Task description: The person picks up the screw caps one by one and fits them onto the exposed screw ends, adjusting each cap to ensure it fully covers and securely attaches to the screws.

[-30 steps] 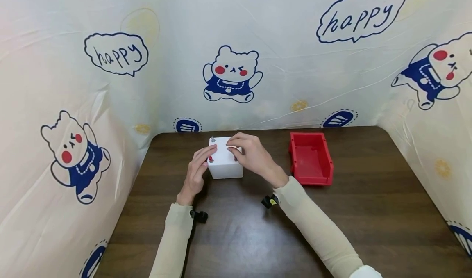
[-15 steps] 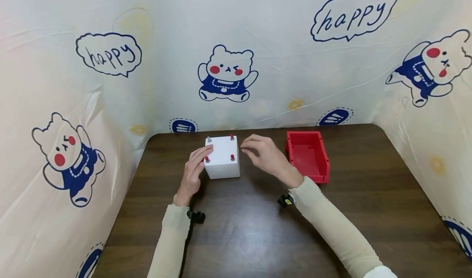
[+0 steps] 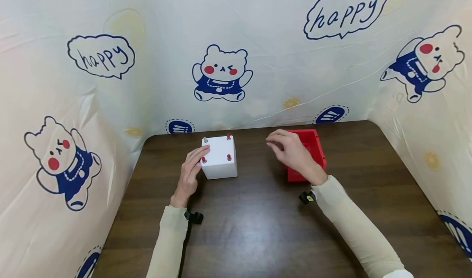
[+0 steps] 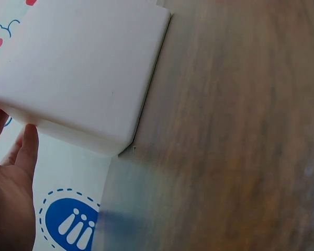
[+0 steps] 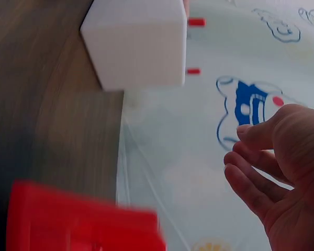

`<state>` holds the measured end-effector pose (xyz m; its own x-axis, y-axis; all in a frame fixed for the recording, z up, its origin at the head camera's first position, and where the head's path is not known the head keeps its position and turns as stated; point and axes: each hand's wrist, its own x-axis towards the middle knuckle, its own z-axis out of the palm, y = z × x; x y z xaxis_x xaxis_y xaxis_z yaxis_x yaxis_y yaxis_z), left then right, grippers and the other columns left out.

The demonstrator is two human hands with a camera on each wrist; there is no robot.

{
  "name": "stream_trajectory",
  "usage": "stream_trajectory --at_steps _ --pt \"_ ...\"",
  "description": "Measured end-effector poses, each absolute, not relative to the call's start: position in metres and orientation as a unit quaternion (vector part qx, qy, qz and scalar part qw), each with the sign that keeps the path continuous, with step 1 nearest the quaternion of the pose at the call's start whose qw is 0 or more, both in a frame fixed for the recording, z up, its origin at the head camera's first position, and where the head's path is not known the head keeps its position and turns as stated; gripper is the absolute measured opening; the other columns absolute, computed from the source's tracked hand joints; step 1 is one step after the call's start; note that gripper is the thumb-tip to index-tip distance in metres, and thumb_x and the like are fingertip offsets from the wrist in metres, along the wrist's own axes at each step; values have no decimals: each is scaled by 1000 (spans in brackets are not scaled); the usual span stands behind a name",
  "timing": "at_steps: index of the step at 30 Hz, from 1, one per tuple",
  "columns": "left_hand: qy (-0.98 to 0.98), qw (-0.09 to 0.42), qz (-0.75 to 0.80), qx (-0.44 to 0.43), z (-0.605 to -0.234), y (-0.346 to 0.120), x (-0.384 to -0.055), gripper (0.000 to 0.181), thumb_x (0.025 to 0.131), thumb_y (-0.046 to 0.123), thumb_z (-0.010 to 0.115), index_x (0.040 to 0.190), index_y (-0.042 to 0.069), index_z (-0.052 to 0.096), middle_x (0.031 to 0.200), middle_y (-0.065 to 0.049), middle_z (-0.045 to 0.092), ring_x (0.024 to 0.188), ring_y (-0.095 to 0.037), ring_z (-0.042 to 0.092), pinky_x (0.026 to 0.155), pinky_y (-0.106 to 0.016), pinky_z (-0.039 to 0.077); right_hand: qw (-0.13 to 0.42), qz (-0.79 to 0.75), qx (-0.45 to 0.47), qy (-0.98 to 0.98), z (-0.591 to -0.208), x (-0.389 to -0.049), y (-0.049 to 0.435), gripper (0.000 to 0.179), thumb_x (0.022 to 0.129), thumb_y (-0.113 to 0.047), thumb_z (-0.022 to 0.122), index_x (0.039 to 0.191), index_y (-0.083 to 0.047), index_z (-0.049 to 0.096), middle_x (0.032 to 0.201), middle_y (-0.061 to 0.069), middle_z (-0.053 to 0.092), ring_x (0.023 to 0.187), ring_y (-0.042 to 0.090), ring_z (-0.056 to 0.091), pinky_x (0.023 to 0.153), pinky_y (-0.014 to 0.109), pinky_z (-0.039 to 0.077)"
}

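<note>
A white box (image 3: 220, 169) stands toward the back of the table, with upright metal posts at its top corners. Red tips show on three of them, such as the front right post (image 3: 229, 157); the back left post (image 3: 205, 140) is plain grey. My left hand (image 3: 189, 176) rests along the box's left side, its straight fingers reaching onto the top. To the right, my right hand (image 3: 295, 154) is in the air, overlapping the red bin (image 3: 297, 176) in the head view. Its fingers (image 5: 253, 186) are loosely bent, and nothing shows between them in the right wrist view.
The dark wooden table (image 3: 250, 229) is bordered at the back and sides by a pale curtain (image 3: 273, 64) printed with bears and "happy" bubbles. The bin's open inside is partly hidden behind my right hand. A small black camera (image 3: 307, 197) sits on the right wrist.
My right hand has left the top of the white box and moved right to the red bin, uncovering the two right-hand posts. The left hand has stayed on the box.
</note>
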<state>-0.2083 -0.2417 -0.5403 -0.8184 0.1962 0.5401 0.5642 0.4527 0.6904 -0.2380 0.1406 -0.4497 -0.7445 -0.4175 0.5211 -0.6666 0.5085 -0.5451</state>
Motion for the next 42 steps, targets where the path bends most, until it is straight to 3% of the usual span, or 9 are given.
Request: stream_trajectory --at_steps 7,16,20,27,30,42 --pt "-830 198 -475 -217 -538 -244 -206 54 102 13 38 150 18 63 158 -2 58 147 -28 46 122 -57 32 174 370 277 -870 -457 -243 165 19 94 1 76 112 -4 80 113 13 76 101 29 74 92 48 63" --pt "-832 195 -475 -211 -539 -247 -204 55 101 13 38 150 17 63 159 -1 57 148 -26 46 123 -54 31 123 340 225 -905 -477 -241 190 19 96 -5 75 115 -2 78 114 14 75 101 30 72 91 51 63" --pt "-832 198 -473 -214 -539 -247 -204 54 102 12 38 150 16 63 159 -3 58 147 -28 46 123 -53 31 65 309 230 -921 -478 -241 196 20 95 -5 76 114 -4 78 112 13 76 98 28 71 91 50 63" --pt "-832 194 -474 -213 -539 -246 -205 55 101 12 38 150 17 63 158 -3 58 147 -28 46 122 -56 32 -118 252 222 -934 -473 -247 201 18 94 -6 76 112 -8 80 102 8 76 92 24 65 87 45 62" --pt "-833 191 -473 -215 -540 -246 -205 55 102 12 38 150 18 63 159 -1 57 148 -27 46 123 -54 31 -173 225 215 -934 -474 -249 202 15 94 -7 77 108 -12 80 95 4 72 91 22 62 85 40 61" --pt "-831 192 -472 -224 -540 -241 -208 54 103 13 38 151 18 63 159 -2 58 147 -28 46 123 -54 31 -228 201 245 -921 -483 -254 208 6 93 -8 78 96 -13 81 87 -1 71 85 19 60 81 36 56"
